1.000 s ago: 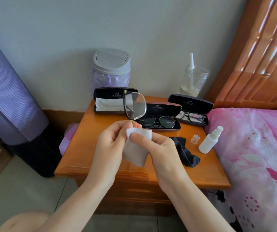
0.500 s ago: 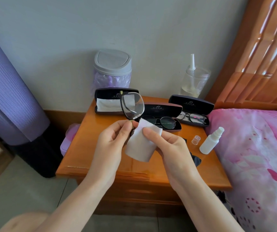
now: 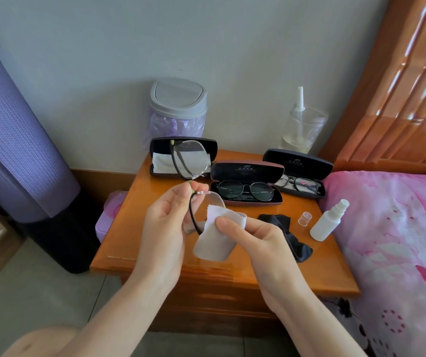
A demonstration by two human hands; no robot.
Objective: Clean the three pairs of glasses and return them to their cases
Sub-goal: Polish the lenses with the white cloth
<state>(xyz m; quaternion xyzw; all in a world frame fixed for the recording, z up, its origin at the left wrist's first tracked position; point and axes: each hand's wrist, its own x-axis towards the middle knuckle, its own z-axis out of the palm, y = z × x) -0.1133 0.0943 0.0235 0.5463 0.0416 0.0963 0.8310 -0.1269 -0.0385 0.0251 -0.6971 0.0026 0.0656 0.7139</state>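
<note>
Glasses [image 3: 190, 162] are held up over the nightstand [image 3: 134, 228], pinched at the bridge between thumb and forefinger of the left hand [image 3: 166, 222]. One lens stands above the fingers, the other below. And the lower lens is being met by a white wipe [image 3: 215, 240], which is clamped between the thumb and curled fingers of the right hand [image 3: 255, 240] (its top edge is lapped against the glass). Behind, three cases are seen open on the wood. A pale cloth [image 3: 162, 161] is seen in the left case [image 3: 160, 146], a round dark pair [image 3: 245, 193] in the middle case [image 3: 246, 168], another pair [image 3: 300, 184] in the right case [image 3: 298, 161]. A black cloth [image 3: 289, 235], a clear cap [image 3: 305, 219] and a spray bottle [image 3: 329, 220] are laid towards the nightstand's right side.
</note>
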